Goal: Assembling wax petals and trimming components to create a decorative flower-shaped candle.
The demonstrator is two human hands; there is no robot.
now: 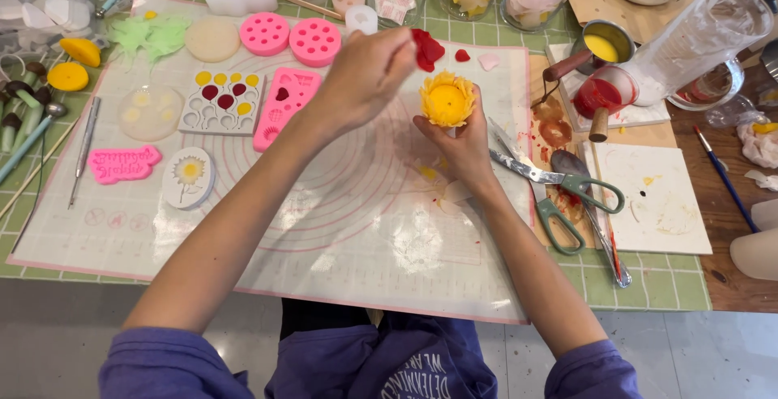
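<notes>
My right hand [463, 141] grips a yellow flower-shaped wax piece [446, 101] from below, holding it upright above the translucent work mat [348, 229]. My left hand [369, 75] is raised just left of it, pinching a red wax petal [426, 49] between fingertips, close to the flower's top edge. A small red heart piece [462, 55] and a pale pink piece [489, 60] lie on the mat behind the flower.
Pink silicone moulds [290, 39] and a white mould with yellow and red fills [221, 101] lie left. Green-handled scissors [559, 192] and a spoon [567, 164] lie right, beside a white board [656, 196], small pots of yellow and red wax [604, 75], and a glass pitcher [705, 42].
</notes>
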